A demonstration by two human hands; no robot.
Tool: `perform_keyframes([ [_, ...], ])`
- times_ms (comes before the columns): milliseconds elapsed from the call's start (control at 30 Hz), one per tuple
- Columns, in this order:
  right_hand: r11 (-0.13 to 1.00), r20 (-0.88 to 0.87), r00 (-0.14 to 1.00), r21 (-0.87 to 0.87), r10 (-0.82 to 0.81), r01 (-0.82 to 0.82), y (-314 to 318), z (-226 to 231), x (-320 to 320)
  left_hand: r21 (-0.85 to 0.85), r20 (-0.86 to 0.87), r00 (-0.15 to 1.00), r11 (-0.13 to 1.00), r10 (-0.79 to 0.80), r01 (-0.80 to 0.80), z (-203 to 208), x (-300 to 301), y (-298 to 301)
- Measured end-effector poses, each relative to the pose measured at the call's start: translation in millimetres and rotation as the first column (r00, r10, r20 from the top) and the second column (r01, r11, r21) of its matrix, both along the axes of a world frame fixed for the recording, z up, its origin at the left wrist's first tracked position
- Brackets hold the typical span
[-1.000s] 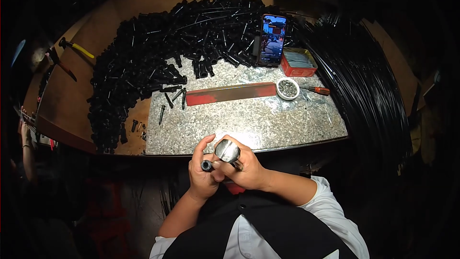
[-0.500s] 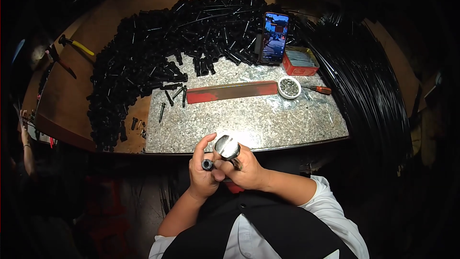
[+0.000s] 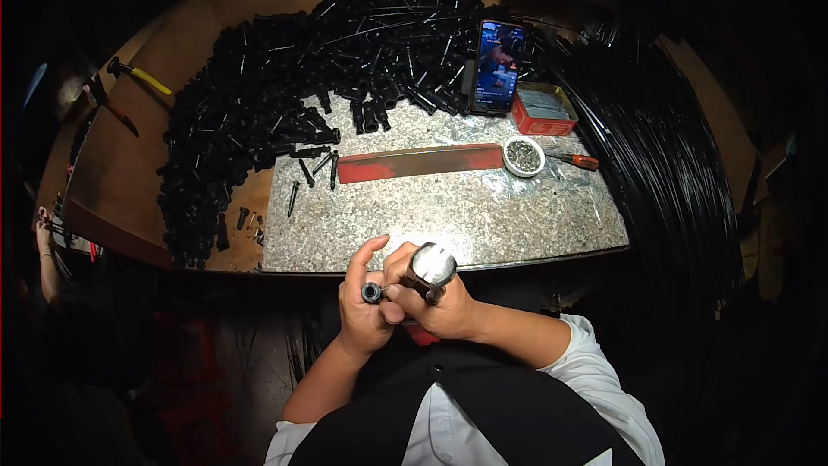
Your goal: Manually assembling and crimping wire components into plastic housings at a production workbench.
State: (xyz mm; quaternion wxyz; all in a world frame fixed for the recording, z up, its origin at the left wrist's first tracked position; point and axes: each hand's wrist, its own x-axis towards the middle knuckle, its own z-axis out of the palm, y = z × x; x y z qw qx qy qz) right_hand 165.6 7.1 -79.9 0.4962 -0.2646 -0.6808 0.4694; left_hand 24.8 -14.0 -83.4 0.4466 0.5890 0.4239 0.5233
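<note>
Close to the table's near edge, my left hand [image 3: 360, 328] grips a small black tubular part [image 3: 372, 292], its round hollow end facing up. The index finger of that hand sticks out, away from the part. Beside it my right hand [image 3: 453, 318] is wrapped round a dark handheld tool with a broad, shiny rounded end [image 3: 432, 265]; its exact kind I cannot make out. Thumb and fingertips of my right hand lie right against the black part. A speckled stone slab [image 3: 362, 220] lies just beyond both hands.
A heap of black tubular parts [image 3: 259, 78] curves round the slab's far and left sides. On the slab are a red bar [image 3: 423, 166], a white bowl of small metal pieces [image 3: 523, 156], a screwdriver [image 3: 580, 160], a red box [image 3: 545, 121] and a phone [image 3: 498, 69]. Black rods [image 3: 655, 138] lie right.
The shiny end of the tool in my right hand has swung a little to the right and turned. My left hand keeps its hold on the black part, nearly still.
</note>
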Motion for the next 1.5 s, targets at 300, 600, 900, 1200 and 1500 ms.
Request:
perform_keyframes([
  [300, 1.0, 0.015, 1.0, 0.026, 0.015, -0.015, 1, -3, 2, 0.037, -0.006, 1.0, 0.999, 0.001, -0.001, -2, 0, 1],
  [600, 0.992, 0.042, 0.999, 0.126, 0.007, -0.012, 4, -3, 2, 0.145, 0.04, 0.999, 0.989, -0.001, -0.005, -11, 1, 6],
  [900, 0.998, -0.03, 0.997, -0.006, 0.068, -0.068, -1, -3, 0, 0.182, 0.022, 0.999, 0.983, -0.039, 0.034, -15, -2, 4],
  [1200, 0.992, 0.033, 0.998, 0.119, 0.045, -0.048, 4, -6, 0, 0.179, -0.014, 1.0, 0.983, -0.023, 0.025, -14, -3, 5],
  [1500, 0.985, 0.08, 0.995, 0.154, 0.067, -0.079, 5, -3, 3, 0.148, 0.005, 1.0, 0.989, -0.025, 0.024, -9, -3, 3],
])
